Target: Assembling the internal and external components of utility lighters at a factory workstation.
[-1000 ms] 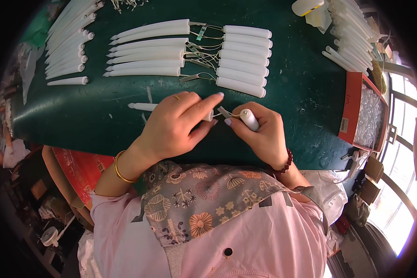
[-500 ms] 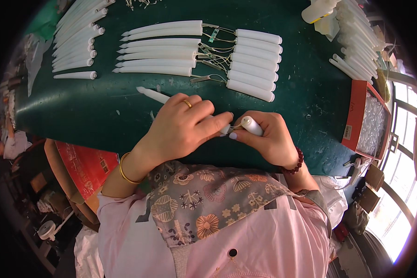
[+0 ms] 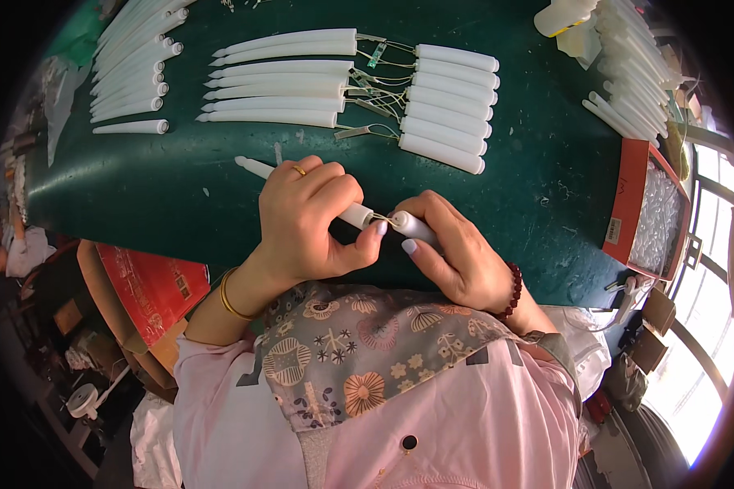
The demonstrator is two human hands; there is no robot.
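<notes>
My left hand is closed around a white electric taper candle, whose pointed tip sticks out past the knuckles to the upper left. A short white tube is gripped by my right hand, its end turned toward the candle's open end. Thin pale wires bridge the small gap between the two pieces. Both thumbs lie close to this joint. Beyond my hands, several similar white candles lie in a row, linked by wires and small circuit boards to white tubes.
On the green table, more white taper pieces are stacked at the far left. Translucent white sticks pile up at the far right beside a white bottle. A red box of clear pieces stands right; a red carton sits lower left.
The tube in my right hand has swung round so its end faces left toward the candle. My left hand has moved slightly left, and the wires between the pieces now show more clearly.
</notes>
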